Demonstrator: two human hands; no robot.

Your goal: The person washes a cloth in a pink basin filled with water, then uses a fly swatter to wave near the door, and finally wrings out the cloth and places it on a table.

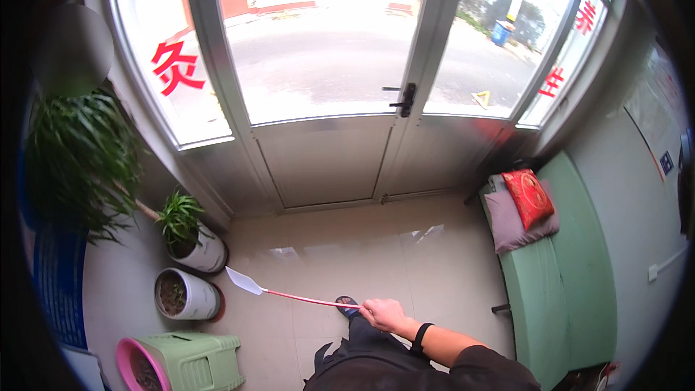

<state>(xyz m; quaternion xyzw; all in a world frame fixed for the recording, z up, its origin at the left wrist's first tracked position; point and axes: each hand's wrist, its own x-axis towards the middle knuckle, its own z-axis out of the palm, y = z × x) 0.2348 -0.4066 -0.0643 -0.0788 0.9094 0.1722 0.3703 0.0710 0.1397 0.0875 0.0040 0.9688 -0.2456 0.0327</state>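
My right hand [383, 315], with a black band on the wrist, grips the end of a fly swatter [309, 298]. Its thin red-pink handle stretches left and bends slightly, ending in a flat white paddle [244, 281]. The paddle hangs above the floor, close to two white plant pots in the picture. My left hand is out of view. Below the handle, a sandalled foot [347, 304] stands on the beige tiled floor [347, 250].
To the left are a potted plant [201, 252], a white pot of soil [198, 296] and a green plastic stool [201, 361] beside a pink basin [130, 364]. A green sofa [543, 293] with cushions [526, 198] lines the right wall. Ahead is a shut glazed metal door [326, 163].
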